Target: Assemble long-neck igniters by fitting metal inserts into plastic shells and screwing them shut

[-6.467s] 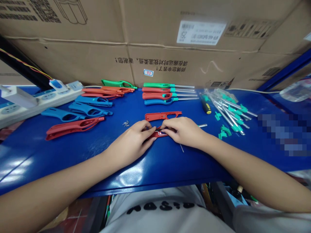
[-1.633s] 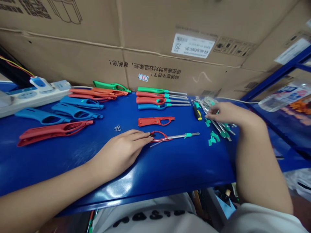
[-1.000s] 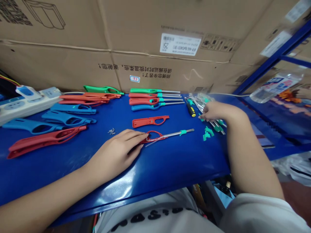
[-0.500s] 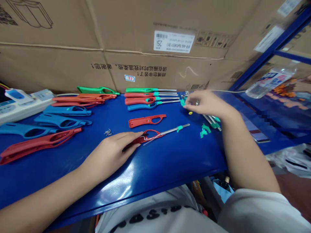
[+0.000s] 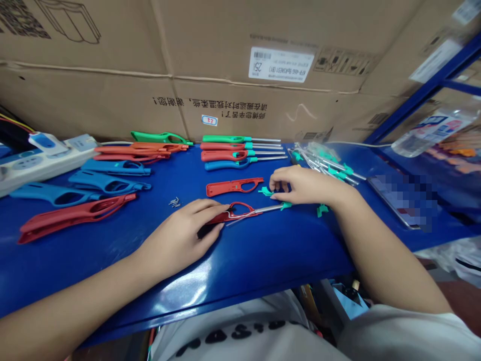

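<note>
My left hand (image 5: 180,235) is closed on the rear end of an open red lighter handle (image 5: 246,207) lying on the blue table (image 5: 240,260). From the handle's front a metal tube (image 5: 272,208) points right, bearing a green clip, and a thin wire shows inside the grip. Just above that tube, my right hand (image 5: 306,184) pinches a small green plastic piece (image 5: 265,191) between its fingertips. Behind the handle rests a separate red shell half (image 5: 233,187). Small metal screws (image 5: 175,202) lie in a heap beyond my left hand.
Several lighters with tubes (image 5: 244,153) are lined up at the back. Coloured handle shells (image 5: 108,180) lie at left beside a power strip (image 5: 45,160). At right are metal tubes with green parts (image 5: 338,168), a phone (image 5: 394,200) and a plastic bottle (image 5: 432,130). Cardboard (image 5: 210,50) stands behind.
My right hand has come from the pile of tubes at the back toward the red handle, bringing the green plastic piece. My left hand keeps its hold; the view has shifted slightly.
</note>
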Available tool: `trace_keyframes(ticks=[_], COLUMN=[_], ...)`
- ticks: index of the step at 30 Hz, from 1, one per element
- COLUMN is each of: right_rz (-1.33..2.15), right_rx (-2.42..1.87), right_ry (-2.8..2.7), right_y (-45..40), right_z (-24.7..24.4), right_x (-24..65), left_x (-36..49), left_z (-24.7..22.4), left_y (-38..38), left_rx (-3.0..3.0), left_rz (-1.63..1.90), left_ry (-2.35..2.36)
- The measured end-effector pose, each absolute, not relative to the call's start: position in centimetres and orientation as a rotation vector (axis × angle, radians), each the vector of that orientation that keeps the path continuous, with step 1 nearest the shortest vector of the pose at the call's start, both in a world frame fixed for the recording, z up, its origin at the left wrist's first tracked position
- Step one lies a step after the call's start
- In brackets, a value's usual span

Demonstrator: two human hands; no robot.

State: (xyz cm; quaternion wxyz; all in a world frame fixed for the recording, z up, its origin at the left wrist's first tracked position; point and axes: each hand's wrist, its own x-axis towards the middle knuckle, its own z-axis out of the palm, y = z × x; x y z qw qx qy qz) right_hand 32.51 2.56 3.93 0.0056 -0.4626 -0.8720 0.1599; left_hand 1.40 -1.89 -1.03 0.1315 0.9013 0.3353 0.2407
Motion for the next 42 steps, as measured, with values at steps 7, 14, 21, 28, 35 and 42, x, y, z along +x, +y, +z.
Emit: trace_keyframes(ticks=[7,14,21,28,35,42], right_rz=[0.563,0.583,0.595,0.495,0.385,0.481], right_rx=[-1.432,-1.084,-1.0,-1.031,-1.041,-1.026], right_ry=[-2.708,-2.603,-2.684,-2.748,-2.827,-2.773], right_y=[2.8,1.8,0.5,0.2,-0.2,0.0], right_z=[3.2,3.3,2.0,1.9,2.2,1.8], right_x=[32.2,30.4,27.9,27.8,27.4,27.3], left_x=[1.4,1.5,1.5,1.4,1.5,1.4], left_z=[-1.2,-1.2,-0.8,-0.9,-0.8,-0.7], left_y=[-1.4,-1.4,-1.8,-1.8,-1.8,-1.8], left_rx=[2.582,2.536,2.523,2.519,2.518,2.5], left_rz=[0.682,0.629,0.571,0.546,0.523,0.52], left_ry=[0.922,0.918,0.93,0.921,0.917,0.911])
